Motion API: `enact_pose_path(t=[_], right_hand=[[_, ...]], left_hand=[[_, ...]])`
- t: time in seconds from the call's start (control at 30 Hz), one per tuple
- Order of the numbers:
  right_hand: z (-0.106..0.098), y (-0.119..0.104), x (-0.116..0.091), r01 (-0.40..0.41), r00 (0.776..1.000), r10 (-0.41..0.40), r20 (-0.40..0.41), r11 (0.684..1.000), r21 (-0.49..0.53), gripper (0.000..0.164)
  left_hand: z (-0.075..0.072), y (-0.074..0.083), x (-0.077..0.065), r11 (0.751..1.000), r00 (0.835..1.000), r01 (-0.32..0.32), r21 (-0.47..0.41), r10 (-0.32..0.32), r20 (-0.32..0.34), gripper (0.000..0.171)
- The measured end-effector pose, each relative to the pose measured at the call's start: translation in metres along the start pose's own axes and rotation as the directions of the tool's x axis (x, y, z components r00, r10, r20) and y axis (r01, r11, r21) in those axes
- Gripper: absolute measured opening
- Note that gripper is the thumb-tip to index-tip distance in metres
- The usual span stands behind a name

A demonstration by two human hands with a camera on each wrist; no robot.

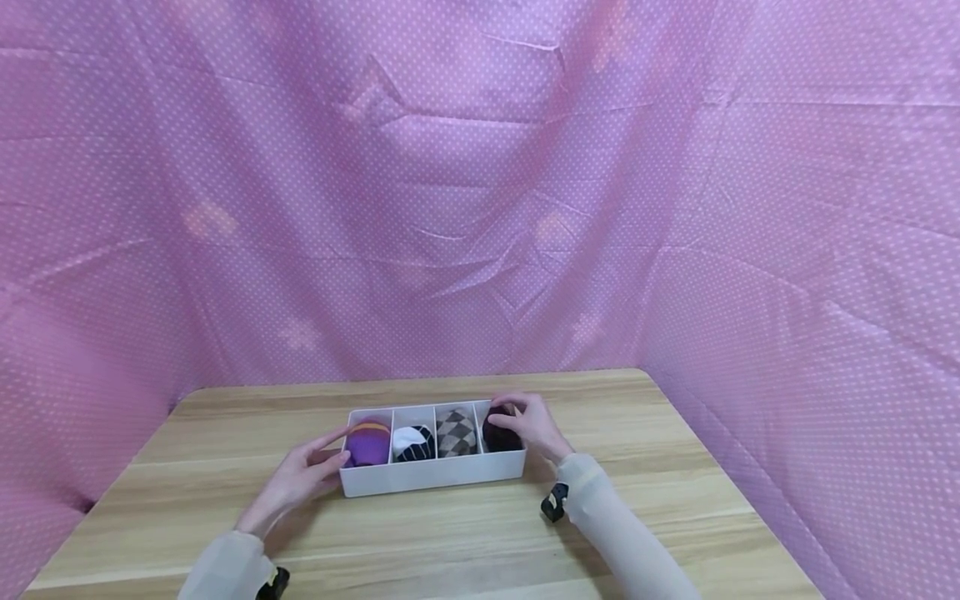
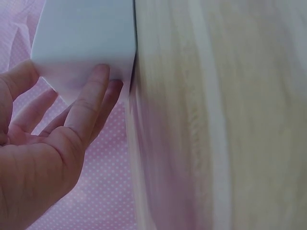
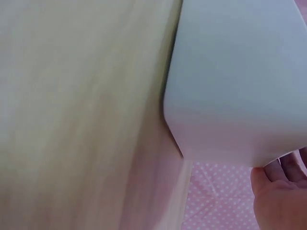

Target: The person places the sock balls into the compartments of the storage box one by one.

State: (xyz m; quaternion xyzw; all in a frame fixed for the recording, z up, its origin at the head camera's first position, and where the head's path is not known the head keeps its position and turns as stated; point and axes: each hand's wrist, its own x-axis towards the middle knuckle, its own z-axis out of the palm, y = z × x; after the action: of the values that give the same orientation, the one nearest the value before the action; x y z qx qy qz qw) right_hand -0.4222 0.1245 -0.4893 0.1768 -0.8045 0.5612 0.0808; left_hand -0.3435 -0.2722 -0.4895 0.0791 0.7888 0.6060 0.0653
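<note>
A white divided box (image 1: 433,477) stands on the wooden table, a rolled sock in each compartment. From left to right lie a purple sock (image 1: 369,446) with an orange band, a white sock with black grid (image 1: 415,443), a brown argyle sock (image 1: 456,433) and a dark brown sock (image 1: 501,437). My left hand (image 1: 302,475) touches the box's left end, its fingers spread and fairly straight against the end wall in the left wrist view. Over the right compartment, my right hand (image 1: 527,422) lies with fingertips across the dark brown sock. Its contact underneath is partly hidden.
The wooden table (image 1: 420,542) extends around the box on every side. Pink dotted cloth (image 1: 480,208) hangs behind the table and along both sides. Each wrist carries a small black camera, such as the right one (image 1: 555,502).
</note>
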Motion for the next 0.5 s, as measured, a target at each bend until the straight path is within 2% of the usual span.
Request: enact_pose_path(t=[0.1, 0.27, 0.37, 0.5], right_hand=[[-0.003, 0.001, 0.001, -0.027, 0.999, 0.028, -0.017, 0.998, 0.049, 0.027], [-0.009, 0.000, 0.000, -0.087, 0.994, 0.089, -0.060, 0.995, 0.040, 0.025], [-0.012, 0.000, -0.001, -0.110, 0.991, 0.115, -0.074, 0.991, 0.078, 0.025], [-0.016, -0.001, -0.004, -0.105, 0.991, 0.114, -0.076, 0.989, 0.104, 0.031]], left_hand=[[0.002, 0.001, -0.003, 1.000, 1.000, -0.003, 0.012, 0.003, 0.000, 0.062], [0.006, 0.003, -0.008, 1.000, 1.000, -0.007, 0.006, 0.007, -0.005, 0.061], [0.008, 0.004, -0.011, 1.000, 1.000, -0.014, -0.020, 0.014, -0.004, 0.060], [0.011, 0.004, -0.015, 0.999, 1.000, -0.022, -0.024, 0.022, -0.004, 0.061]])
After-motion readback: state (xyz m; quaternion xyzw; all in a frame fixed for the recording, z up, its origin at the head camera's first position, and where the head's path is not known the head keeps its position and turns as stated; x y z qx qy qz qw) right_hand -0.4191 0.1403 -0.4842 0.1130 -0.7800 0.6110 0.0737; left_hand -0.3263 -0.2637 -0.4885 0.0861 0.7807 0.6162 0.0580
